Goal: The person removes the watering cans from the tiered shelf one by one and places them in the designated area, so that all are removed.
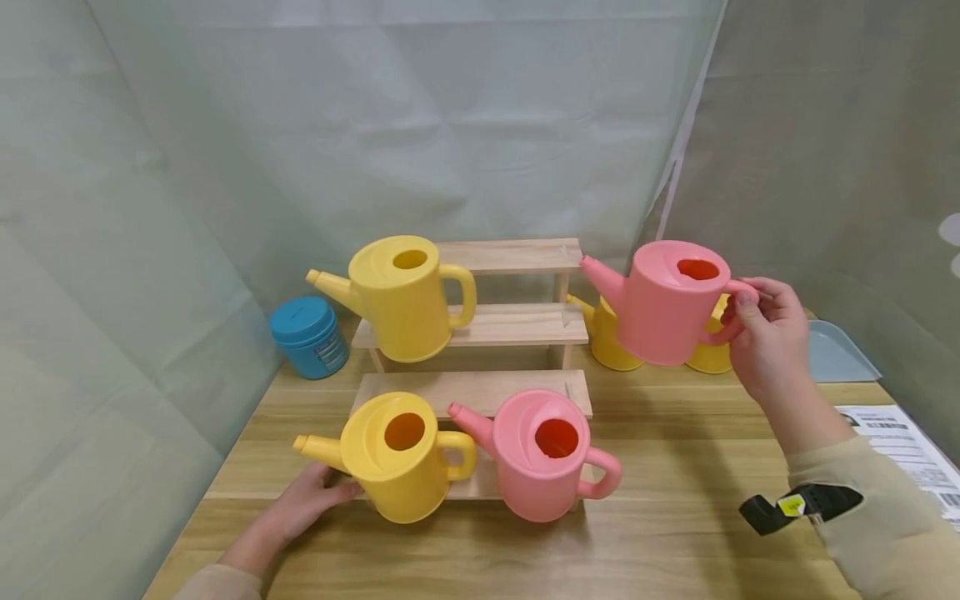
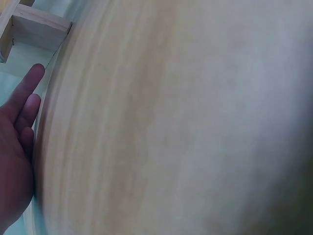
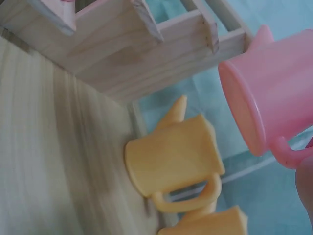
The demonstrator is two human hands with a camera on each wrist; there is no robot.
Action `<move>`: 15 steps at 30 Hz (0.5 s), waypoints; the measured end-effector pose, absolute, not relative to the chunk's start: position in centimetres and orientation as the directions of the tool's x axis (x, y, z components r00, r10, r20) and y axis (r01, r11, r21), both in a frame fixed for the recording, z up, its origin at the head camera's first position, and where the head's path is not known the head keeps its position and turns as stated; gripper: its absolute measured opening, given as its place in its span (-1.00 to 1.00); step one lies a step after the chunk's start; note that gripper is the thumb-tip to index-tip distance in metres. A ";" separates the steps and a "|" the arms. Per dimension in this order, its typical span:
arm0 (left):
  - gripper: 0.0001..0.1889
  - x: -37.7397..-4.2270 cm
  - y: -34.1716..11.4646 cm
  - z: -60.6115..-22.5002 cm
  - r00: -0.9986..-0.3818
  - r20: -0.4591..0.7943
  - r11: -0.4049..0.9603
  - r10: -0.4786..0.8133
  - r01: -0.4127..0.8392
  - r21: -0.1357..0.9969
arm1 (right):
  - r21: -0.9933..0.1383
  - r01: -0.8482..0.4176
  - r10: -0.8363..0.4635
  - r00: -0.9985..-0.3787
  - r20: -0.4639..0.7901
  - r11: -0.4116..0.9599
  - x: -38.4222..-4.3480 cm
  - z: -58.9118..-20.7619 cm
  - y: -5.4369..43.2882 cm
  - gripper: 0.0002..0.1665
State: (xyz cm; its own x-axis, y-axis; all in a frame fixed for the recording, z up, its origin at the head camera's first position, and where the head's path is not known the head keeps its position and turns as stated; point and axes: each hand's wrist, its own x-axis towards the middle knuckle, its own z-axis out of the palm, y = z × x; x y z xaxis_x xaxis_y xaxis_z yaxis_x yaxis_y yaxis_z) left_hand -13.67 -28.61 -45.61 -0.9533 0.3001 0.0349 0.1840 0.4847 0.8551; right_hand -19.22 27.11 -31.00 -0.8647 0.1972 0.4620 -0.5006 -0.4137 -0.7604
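Note:
My right hand [image 1: 772,333] grips the handle of a pink watering can [image 1: 660,308], holding it in the air right of the wooden tiered stand [image 1: 480,387]. Its spout points left, toward the stand. My left hand [image 1: 307,500] rests low at the stand's front left corner, fingers extended in the left wrist view, beside a yellow watering can [image 1: 401,483]. That can sits on the lowest step with another pink watering can [image 1: 536,475] to its right. Higher on the left side of the stand is a second yellow watering can [image 1: 405,308].
Behind the raised can, two yellow watering cans [image 1: 611,342] stand on the table, partly hidden. A blue lidded tub [image 1: 309,337] is left of the stand. At the right lie a grey-blue tray [image 1: 840,354] and a printed sheet [image 1: 903,450]. Pale curtains enclose the table.

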 end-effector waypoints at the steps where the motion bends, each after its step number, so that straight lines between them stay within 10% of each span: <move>1: -0.58 -13.7 -28.6 -45.6 -0.952 0.035 0.479 0.304 0.185 0.858 | -0.754 -0.498 0.191 -0.866 0.463 -0.428 -19.1 -31.3 27.3 -0.68; 15: -0.59 -13.6 -28.5 -45.4 -0.952 0.014 0.488 0.304 0.169 0.856 | -0.670 -0.472 0.215 -0.876 0.433 -0.573 -18.7 -35.8 28.4 -0.76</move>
